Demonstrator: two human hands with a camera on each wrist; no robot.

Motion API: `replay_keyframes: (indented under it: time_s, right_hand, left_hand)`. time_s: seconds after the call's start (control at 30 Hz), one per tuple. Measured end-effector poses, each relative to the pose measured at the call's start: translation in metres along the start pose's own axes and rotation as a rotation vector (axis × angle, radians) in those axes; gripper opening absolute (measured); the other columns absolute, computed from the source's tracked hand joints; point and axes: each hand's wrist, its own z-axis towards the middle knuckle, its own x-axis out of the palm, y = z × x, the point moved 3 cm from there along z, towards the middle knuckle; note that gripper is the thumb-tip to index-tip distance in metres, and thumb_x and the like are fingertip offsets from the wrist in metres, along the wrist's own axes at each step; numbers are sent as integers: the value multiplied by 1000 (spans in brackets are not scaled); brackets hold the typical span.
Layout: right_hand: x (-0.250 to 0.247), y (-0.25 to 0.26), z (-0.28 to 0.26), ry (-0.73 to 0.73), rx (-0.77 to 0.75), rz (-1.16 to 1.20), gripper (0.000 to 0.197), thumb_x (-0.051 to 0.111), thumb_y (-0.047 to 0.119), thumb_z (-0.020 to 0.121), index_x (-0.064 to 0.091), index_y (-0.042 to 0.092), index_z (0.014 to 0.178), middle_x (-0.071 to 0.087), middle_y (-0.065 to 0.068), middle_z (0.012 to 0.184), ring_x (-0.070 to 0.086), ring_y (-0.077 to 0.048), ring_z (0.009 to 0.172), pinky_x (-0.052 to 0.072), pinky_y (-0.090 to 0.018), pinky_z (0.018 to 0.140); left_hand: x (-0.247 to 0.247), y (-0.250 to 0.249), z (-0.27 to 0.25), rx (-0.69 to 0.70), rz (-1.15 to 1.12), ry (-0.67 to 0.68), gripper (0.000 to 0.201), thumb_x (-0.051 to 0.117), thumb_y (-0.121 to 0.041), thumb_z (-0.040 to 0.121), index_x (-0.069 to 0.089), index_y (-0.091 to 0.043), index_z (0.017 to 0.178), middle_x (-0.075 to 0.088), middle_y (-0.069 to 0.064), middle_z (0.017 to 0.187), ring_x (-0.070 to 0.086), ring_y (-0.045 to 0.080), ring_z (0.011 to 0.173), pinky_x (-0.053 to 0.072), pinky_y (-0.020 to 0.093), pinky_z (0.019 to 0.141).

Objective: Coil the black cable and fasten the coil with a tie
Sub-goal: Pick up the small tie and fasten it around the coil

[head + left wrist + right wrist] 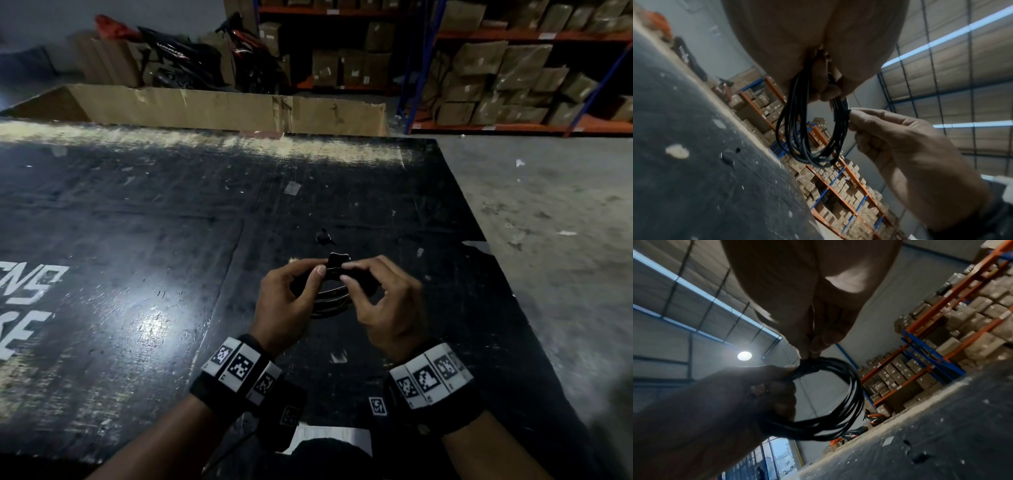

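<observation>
Left hand [286, 301] grips coiled thin black cable [809, 129]; right hand [383, 301] pinches flat black tie strap [337, 262] round it, above scuffed black tabletop [137, 240], right edge near.

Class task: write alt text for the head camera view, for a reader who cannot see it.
Two hands hold a coiled black cable above a scuffed black table; the left hand grips the coil while the right hand pinches a black tie around it.

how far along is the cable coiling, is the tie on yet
Coiling looks done: the black cable hangs as a bundle of loops gripped by the left hand. In hand: the right hand pinches a black tie wrapped around one side of the coil. Left: closing the tie; its end sticks up loose, so it seems not yet fastened.
</observation>
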Motion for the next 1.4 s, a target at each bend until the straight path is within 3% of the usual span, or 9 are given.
replay_keyframes:
  time_s: [0.23, 0.53, 0.63, 0.73, 0.87, 1.03, 1.17, 1.3, 1.4]
  right_hand:
    - [-7, -9, 13, 122, -119, -44, 7, 76, 15, 84, 72, 9, 84, 68, -3, 111, 65, -17, 101, 55, -29, 83]
    - [-4, -8, 13, 137, 169, 184, 26, 84, 11, 75, 63, 18, 89, 74, 8, 80, 74, -5, 79, 61, -30, 76]
    - [-4, -6, 18, 156, 171, 185, 31, 84, 9, 74, 60, 17, 91, 73, 7, 81, 74, -5, 79, 60, -25, 78]
    - [-3, -10, 23, 164, 203, 207, 32, 86, 7, 71, 60, 15, 89, 74, 4, 80, 74, -7, 77, 61, -25, 76]
    - [-3, -16, 27, 148, 332, 378, 34, 89, 7, 71, 68, 12, 97, 77, -1, 84, 76, -10, 81, 63, -29, 77]
    - [7, -31, 14, 160, 515, 631, 54, 83, 39, 72, 64, 24, 120, 77, -3, 111, 73, -15, 105, 56, -38, 95]
    - [33, -28, -11, 320, 682, 722, 70, 88, 42, 65, 60, 18, 124, 75, -13, 112, 69, -22, 85, 55, -31, 72]
    - [45, -25, -22, 142, 808, 944, 46, 83, 29, 68, 75, 4, 106, 76, -24, 108, 72, -24, 83, 58, -29, 69]
    - [44, -29, -20, 36, 838, 999, 26, 79, 26, 74, 76, 9, 93, 80, -10, 89, 71, -18, 68, 56, -27, 63]
  left_hand:
    - [-10, -5, 0, 113, 232, 192, 28, 58, -33, 101, 77, -16, 113, 79, -3, 103, 76, 10, 93, 64, 42, 78]
    - [-12, -3, 1, 32, 270, 336, 25, 56, -31, 105, 77, -22, 115, 80, -13, 105, 74, 1, 95, 61, 33, 80]
    - [-10, -4, 1, -25, 270, 385, 28, 52, -30, 107, 77, -19, 114, 70, -34, 80, 64, -11, 73, 44, 12, 67]
    - [-8, -2, 1, -74, 193, 427, 27, 53, -30, 106, 75, -16, 110, 61, -29, 65, 53, -6, 60, 38, 12, 60]
    - [-8, -1, 4, -78, 76, 368, 27, 55, -37, 104, 75, -19, 106, 60, -14, 72, 50, 4, 62, 40, 26, 60]
    - [-8, -4, 9, -169, -280, 76, 23, 55, -23, 105, 77, -17, 105, 54, -8, 69, 46, 8, 62, 43, 22, 58]
    - [-2, -8, 12, -279, -561, -60, 24, 56, -27, 103, 76, -16, 96, 43, 11, 73, 42, 16, 63, 41, 30, 59]
    - [12, -20, 8, -321, -713, -87, 26, 46, -20, 109, 66, -4, 103, 53, -2, 64, 50, 12, 60, 50, 30, 65]
    - [17, -23, 5, -352, -821, -115, 31, 46, -16, 108, 72, -14, 91, 55, -5, 63, 53, 6, 57, 51, 25, 67]
